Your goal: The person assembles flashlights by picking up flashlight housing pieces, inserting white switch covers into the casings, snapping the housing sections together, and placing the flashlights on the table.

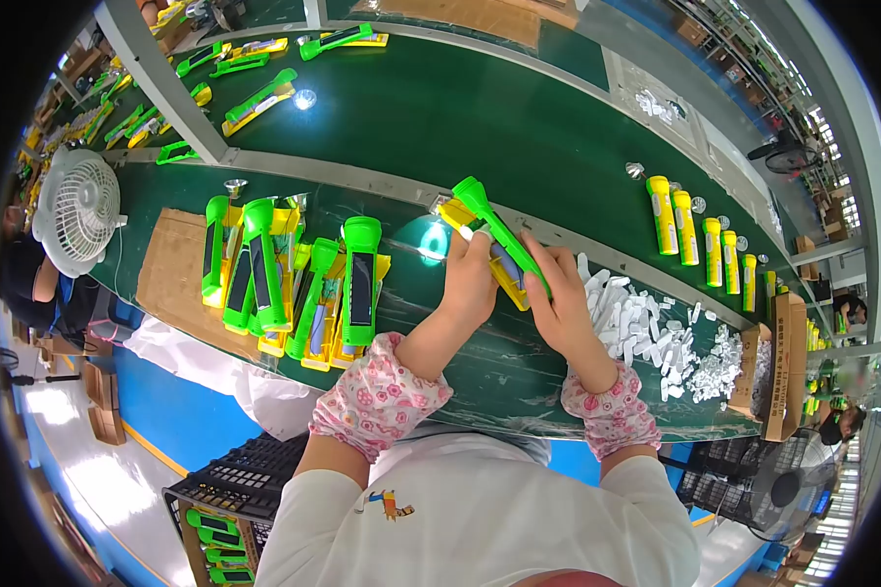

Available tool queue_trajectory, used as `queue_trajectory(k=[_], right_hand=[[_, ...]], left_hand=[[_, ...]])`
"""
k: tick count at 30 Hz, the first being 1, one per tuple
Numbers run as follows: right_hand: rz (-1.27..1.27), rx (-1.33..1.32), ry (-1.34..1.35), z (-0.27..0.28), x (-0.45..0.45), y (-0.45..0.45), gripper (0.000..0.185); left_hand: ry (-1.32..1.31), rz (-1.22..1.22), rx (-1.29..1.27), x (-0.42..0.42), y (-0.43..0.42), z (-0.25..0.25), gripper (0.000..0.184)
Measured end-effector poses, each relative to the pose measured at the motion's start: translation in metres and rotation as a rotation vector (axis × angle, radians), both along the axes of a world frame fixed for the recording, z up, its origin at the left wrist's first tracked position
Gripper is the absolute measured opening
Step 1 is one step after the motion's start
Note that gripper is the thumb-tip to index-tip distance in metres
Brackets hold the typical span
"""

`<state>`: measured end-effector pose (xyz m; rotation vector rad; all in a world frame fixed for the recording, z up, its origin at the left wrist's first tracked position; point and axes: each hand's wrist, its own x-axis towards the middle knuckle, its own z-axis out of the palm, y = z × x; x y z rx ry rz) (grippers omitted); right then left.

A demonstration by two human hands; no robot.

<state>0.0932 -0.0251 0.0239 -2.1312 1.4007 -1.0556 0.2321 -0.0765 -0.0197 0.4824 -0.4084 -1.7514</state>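
Both hands hold a green-and-yellow flashlight [504,235] at the middle of the bench. Its green shell lies at an angle over the yellow half, and a bluish cylinder shows between them. My left hand [468,284] grips the yellow side, with its fingertips at the gap between the halves. On the green shell's lower end, my right hand [561,303] is closed with its fingers along the edge. A bright light spot [433,240] glows beside the flashlight's head. To the right of my right hand lies a pile of white plastic pieces [622,318].
Several green-and-yellow flashlights [360,279] rest on cardboard [171,264] at left. A white fan [76,210] stands beyond them. Past a metal rail, a green belt [480,108] carries yellow flashlight bodies [662,215]. A cardboard box [786,367] stands at the bench's right end.
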Motion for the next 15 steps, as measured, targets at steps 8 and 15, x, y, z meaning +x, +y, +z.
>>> queue_trajectory(k=[8, 15], right_hand=[[-0.095, -0.125, 0.202, -0.013, 0.004, 0.006, 0.057], [0.119, 0.026, 0.318, -0.013, 0.005, 0.023, 0.052]], left_hand=[[0.225, 0.003, -0.101, -0.021, -0.001, -0.028, 0.035], [-0.194, 0.061, -0.076, -0.009, -0.017, -0.024, 0.016]])
